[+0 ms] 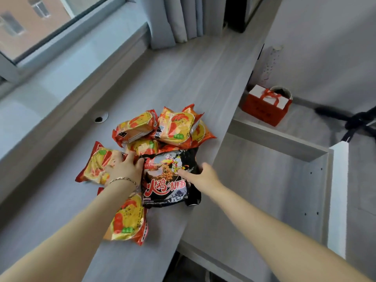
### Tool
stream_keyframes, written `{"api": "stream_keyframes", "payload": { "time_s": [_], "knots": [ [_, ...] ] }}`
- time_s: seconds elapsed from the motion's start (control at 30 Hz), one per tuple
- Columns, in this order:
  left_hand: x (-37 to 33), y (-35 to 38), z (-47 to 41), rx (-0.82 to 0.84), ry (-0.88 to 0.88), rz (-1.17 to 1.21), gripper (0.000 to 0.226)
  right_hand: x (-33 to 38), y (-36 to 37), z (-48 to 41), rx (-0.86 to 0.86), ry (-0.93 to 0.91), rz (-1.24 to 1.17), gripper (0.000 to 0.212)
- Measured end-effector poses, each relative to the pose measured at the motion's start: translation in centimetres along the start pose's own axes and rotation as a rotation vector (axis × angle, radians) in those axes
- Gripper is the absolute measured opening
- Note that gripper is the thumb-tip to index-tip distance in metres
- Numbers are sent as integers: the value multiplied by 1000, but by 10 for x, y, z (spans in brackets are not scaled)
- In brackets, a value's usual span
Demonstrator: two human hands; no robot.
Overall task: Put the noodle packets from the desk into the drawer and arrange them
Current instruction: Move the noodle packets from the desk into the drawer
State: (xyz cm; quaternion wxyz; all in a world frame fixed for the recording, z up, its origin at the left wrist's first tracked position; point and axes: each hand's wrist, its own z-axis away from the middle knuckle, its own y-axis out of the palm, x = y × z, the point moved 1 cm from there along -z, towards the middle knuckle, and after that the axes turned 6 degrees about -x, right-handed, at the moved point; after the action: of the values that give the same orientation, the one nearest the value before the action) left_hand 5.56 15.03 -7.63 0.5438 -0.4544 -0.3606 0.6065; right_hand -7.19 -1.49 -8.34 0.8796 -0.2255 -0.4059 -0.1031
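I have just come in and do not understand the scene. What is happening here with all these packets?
A person is clearing noodle packets off the desk. Both hands rest on the black packet: the left hand at its left edge, the right hand at its right edge. The red-and-yellow packets still lie piled on the desk. The open drawer beside it looks empty.

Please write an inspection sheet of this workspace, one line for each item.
Surface: grey desk, mostly bare.
Job's things: black noodle packet and a pile of orange noodle packets on the desk; open drawer holds nothing.
Clutter: red gift bag on the floor.
Hands: left hand and right hand touch the black packet's sides; grip unclear.
Cables: nothing seen.
Surroundings: window, curtain.
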Motion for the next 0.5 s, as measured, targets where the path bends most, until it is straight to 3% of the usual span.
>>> {"api": "stream_keyframes", "payload": {
  "time_s": [0.07, 0.2, 0.27, 0.37, 0.5],
  "knots": [
    [6, 3, 2, -43, -9, 22, 41, 1, 1, 6, -61, -70, -50, 42],
    [22, 6, 11, -101, 11, -12, 85, 2, -5, 12, -111, -152, -157, 34],
    [25, 6, 13, -172, 35, -29, 75, 2, -14, 14, -118, -142, -234, 34],
    [28, 0, 13, -353, 68, -2, 42, -5, -39, 13, -151, -102, -328, 35],
    [19, -22, 19, -620, 60, 226, 24, -19, -78, 9, -209, -35, -445, 29]
  ]
}}
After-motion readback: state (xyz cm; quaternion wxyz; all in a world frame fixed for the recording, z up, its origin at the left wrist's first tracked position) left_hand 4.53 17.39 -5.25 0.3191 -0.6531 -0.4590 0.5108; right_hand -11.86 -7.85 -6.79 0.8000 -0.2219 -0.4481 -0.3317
